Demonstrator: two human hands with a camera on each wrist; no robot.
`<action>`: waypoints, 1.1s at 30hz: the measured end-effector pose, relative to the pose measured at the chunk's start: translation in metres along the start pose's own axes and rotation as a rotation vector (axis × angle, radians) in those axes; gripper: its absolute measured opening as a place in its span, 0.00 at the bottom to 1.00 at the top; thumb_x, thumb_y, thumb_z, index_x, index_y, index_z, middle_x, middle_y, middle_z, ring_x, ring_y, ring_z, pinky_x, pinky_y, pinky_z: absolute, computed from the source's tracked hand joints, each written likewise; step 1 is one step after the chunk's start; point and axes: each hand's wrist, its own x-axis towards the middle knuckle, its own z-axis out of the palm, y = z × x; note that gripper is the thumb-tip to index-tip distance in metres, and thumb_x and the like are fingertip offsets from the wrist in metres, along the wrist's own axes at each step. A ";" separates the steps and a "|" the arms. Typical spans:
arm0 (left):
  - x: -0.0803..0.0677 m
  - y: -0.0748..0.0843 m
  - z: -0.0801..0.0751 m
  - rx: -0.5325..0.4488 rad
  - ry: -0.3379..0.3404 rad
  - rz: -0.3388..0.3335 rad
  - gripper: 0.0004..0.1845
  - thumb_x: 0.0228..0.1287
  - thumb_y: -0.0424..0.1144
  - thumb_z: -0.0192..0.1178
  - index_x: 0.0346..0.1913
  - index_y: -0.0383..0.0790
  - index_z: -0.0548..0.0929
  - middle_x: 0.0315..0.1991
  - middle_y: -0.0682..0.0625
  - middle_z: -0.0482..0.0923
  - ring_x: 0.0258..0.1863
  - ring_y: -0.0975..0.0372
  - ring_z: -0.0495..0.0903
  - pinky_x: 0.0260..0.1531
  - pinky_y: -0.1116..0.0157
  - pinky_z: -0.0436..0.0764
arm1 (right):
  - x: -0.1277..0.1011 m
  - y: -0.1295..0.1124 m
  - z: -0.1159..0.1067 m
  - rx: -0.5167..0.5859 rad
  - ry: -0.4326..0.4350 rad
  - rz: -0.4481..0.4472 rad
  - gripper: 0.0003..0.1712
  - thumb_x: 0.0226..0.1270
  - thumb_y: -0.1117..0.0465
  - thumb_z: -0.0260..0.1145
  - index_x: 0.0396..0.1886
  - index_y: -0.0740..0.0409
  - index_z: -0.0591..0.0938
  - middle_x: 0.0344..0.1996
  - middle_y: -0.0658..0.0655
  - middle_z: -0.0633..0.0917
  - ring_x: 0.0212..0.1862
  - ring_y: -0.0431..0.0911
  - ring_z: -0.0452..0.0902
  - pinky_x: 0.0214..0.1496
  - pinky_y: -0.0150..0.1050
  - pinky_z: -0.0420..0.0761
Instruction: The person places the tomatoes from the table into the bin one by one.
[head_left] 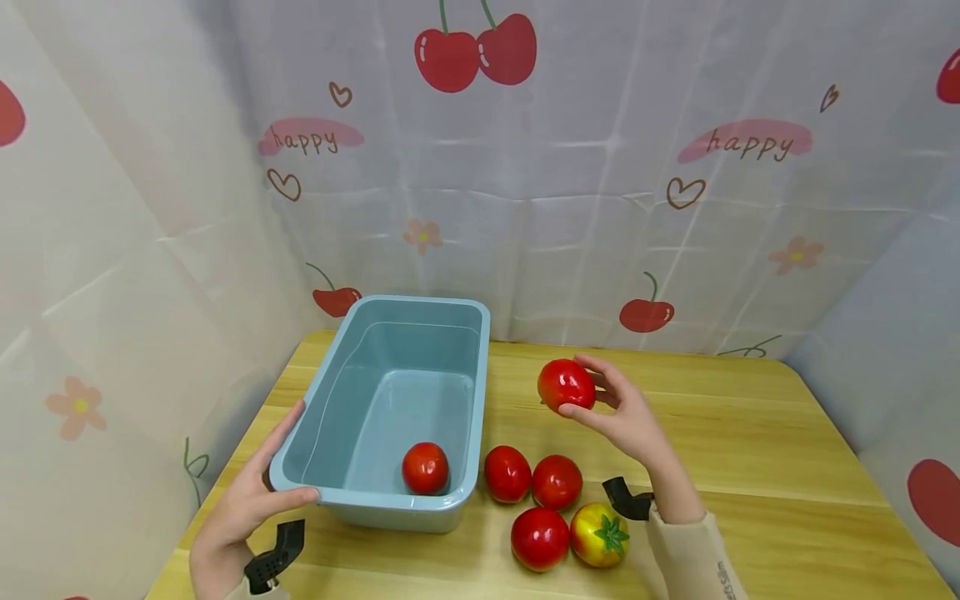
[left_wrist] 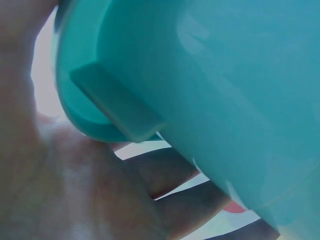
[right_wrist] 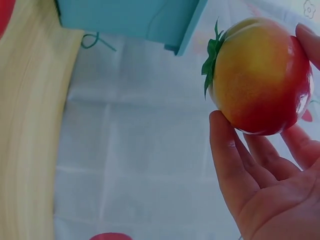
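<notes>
Right hand (head_left: 626,417): fingertips pinch a glossy round tomato (head_left: 566,385), red with a yellow flank, lifted above the table at 2 o'clock of the bin.
Left hand (head_left: 243,504): thumb and fingers clasp the bin's near-left rim.
Bin (head_left: 375,500): smooth teal plastic, rectangular, one tomato inside.
Table (head_left: 750,450): pale wood grain, four tomatoes clustered at 4 o'clock of the bin.

Backdrop: white fabric curtain (head_left: 570,208) on three sides, creased in grid of fold lines; printed with red cherries, pink "happy" patches, outlined hearts, small peach flowers. Furniture: light wooden table (head_left: 750,450), pale grain running left to right, rounded far corners, set against curtain. Light: even, soft, diffuse; faint shadows on tabletop. Floor, windows: out of view
</notes>
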 end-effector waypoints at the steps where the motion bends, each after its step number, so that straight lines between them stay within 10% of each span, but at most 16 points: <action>1: 0.000 0.000 0.000 0.003 0.002 -0.003 0.52 0.52 0.18 0.61 0.75 0.47 0.45 0.72 0.41 0.40 0.58 0.58 0.63 0.45 0.65 0.76 | -0.001 -0.003 0.002 -0.001 -0.005 -0.005 0.39 0.53 0.58 0.74 0.65 0.49 0.68 0.59 0.55 0.73 0.52 0.51 0.74 0.49 0.34 0.76; 18: -0.001 0.000 0.001 0.011 0.015 -0.030 0.52 0.52 0.19 0.61 0.75 0.49 0.45 0.72 0.42 0.39 0.58 0.59 0.63 0.46 0.65 0.76 | -0.008 -0.070 0.036 0.008 -0.088 -0.089 0.37 0.52 0.68 0.72 0.63 0.60 0.70 0.56 0.60 0.75 0.53 0.53 0.73 0.50 0.38 0.76; 33: 0.000 0.001 0.001 0.014 0.014 -0.028 0.52 0.52 0.19 0.61 0.75 0.48 0.45 0.73 0.42 0.39 0.58 0.59 0.63 0.45 0.66 0.76 | -0.005 -0.059 0.076 0.114 -0.154 -0.143 0.38 0.51 0.56 0.75 0.63 0.40 0.70 0.55 0.44 0.75 0.53 0.42 0.73 0.51 0.41 0.76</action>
